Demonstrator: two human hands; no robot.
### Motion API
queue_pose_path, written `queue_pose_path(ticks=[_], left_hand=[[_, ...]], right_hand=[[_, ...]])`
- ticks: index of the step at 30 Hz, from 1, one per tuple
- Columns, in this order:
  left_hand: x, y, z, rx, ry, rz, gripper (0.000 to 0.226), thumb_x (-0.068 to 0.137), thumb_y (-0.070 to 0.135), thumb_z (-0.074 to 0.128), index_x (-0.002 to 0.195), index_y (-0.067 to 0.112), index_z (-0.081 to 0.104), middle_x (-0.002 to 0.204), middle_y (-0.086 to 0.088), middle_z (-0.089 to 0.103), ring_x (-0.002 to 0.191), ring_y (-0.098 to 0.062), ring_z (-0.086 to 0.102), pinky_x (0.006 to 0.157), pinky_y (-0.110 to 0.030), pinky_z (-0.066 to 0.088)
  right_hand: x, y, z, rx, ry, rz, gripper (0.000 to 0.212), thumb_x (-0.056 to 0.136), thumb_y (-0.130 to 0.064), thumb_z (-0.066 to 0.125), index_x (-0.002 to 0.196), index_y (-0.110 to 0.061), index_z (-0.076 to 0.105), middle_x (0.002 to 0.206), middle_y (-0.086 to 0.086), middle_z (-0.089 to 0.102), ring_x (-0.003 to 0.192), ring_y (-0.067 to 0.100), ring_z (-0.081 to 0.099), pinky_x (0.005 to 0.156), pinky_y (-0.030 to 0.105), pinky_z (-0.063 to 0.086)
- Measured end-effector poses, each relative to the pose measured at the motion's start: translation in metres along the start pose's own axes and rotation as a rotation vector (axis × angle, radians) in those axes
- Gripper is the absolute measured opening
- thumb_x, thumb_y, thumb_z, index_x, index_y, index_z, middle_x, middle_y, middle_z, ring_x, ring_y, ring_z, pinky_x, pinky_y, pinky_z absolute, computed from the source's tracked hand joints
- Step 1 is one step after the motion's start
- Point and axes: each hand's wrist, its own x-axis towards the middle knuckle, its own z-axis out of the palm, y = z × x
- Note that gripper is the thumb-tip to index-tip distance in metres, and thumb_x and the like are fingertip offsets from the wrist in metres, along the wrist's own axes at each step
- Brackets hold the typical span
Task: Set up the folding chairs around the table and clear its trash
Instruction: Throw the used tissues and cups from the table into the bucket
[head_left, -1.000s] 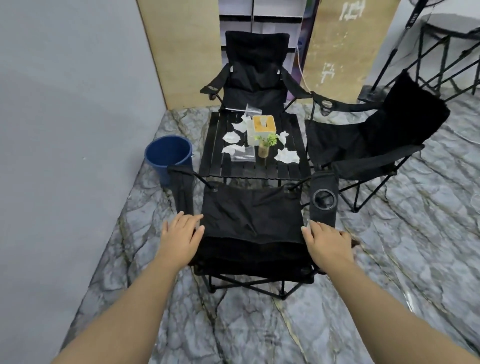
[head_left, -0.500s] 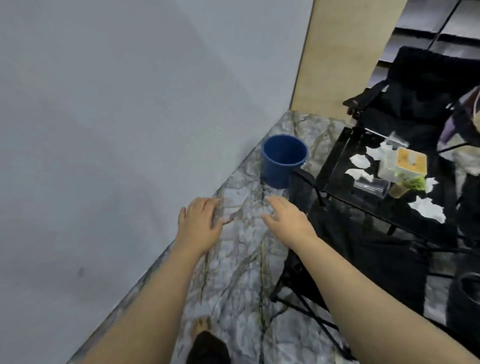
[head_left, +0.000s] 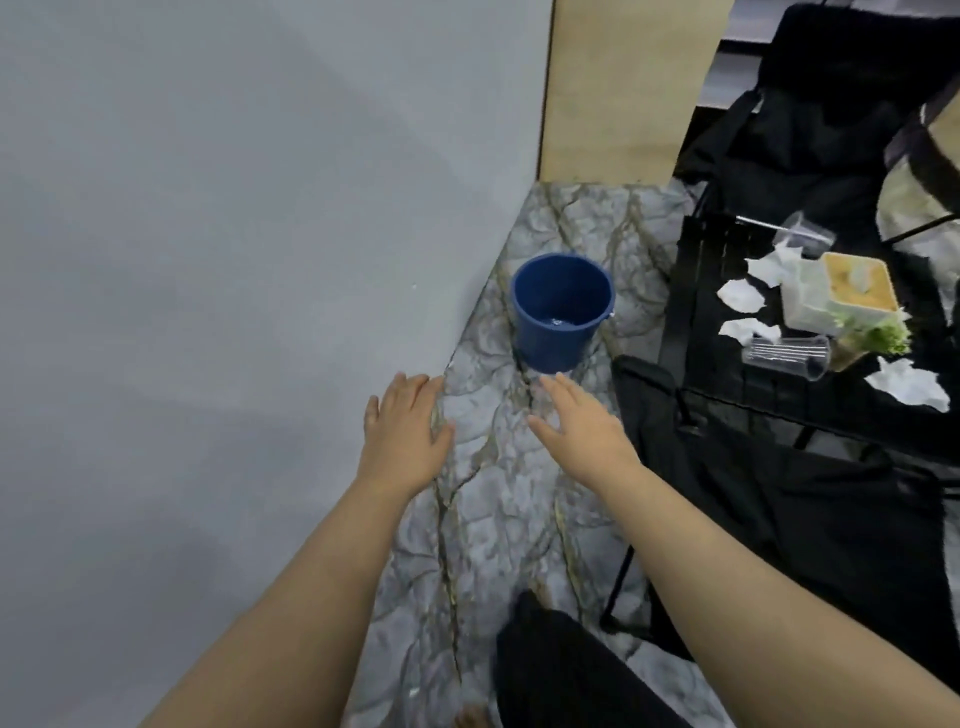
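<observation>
My left hand (head_left: 402, 431) and my right hand (head_left: 582, 421) hover open and empty over the marble floor, just short of a blue bucket (head_left: 561, 312). A black slatted table (head_left: 711, 312) stands to the right. On it lie crumpled white tissues (head_left: 740, 295), a clear plastic cup on its side (head_left: 787, 353), a second clear cup (head_left: 802, 236), a tissue box (head_left: 841, 296) and a small potted plant (head_left: 872, 340). One black folding chair (head_left: 810, 519) stands open at the near right, another (head_left: 810, 114) beyond the table.
A grey wall (head_left: 234, 260) runs close along the left, a wooden panel (head_left: 628, 88) stands at the back. The marble floor strip (head_left: 498, 519) between wall and chair is narrow. My dark trouser leg (head_left: 561, 670) shows at the bottom.
My hands have left the back of the near chair and my view has swung left toward the wall and bucket. Both hands have moved forward, closer to the bucket.
</observation>
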Motion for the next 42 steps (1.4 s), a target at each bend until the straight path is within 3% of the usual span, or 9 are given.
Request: queue_pose_path(ticks=[6,12,25,35,42], left_hand=[[0.152,0.045,0.012,0.001,-0.072,0.15,0.055,0.092,0.033,0.043,0.143,0.023,0.025,0.153,-0.002,0.026,0.144,-0.022,0.012,0.116,-0.048,0.007],[0.291,0.102,0.011,0.001,-0.104,0.273,0.055,0.089,0.029,0.05,0.14,0.022,0.032,0.146,-0.003,0.035,0.138,-0.022,0.027,0.114,-0.047,0.019],[0.537,0.248,0.089,0.115,-0.382,0.757,0.052,0.093,0.034,0.044,0.142,0.022,0.027,0.147,-0.001,0.033,0.139,-0.022,0.025,0.115,-0.046,0.022],[0.592,0.342,0.207,0.214,-0.551,1.048,0.052,0.094,0.032,0.042,0.142,0.022,0.025,0.152,-0.002,0.027,0.145,-0.023,0.009,0.118,-0.05,0.01],[0.605,0.37,0.293,0.361,-0.534,1.24,0.055,0.093,0.032,0.041,0.144,0.023,0.023,0.152,-0.002,0.03,0.145,-0.025,0.01,0.116,-0.053,0.011]], right_hand=[[0.102,0.046,-0.057,0.064,0.076,0.138,0.062,0.094,-0.052,0.035,0.148,-0.034,0.01,0.159,-0.006,0.011,0.144,0.017,0.016,0.112,0.048,0.024],[0.192,0.091,-0.137,0.059,0.14,0.218,0.061,0.095,-0.05,0.037,0.148,-0.03,0.016,0.158,-0.002,0.019,0.143,0.019,0.021,0.111,0.046,0.028],[0.305,0.217,-0.202,0.217,0.333,0.668,0.058,0.096,-0.047,0.036,0.147,-0.027,0.017,0.157,-0.001,0.021,0.142,0.019,0.024,0.109,0.043,0.032],[0.321,0.319,-0.175,0.332,0.362,0.955,0.057,0.096,-0.043,0.037,0.148,-0.026,0.017,0.157,0.0,0.019,0.143,0.02,0.018,0.111,0.044,0.03],[0.34,0.38,-0.129,0.097,0.237,1.023,0.056,0.098,-0.042,0.029,0.148,-0.025,0.009,0.159,0.0,0.01,0.147,0.023,0.005,0.111,0.046,0.025]])
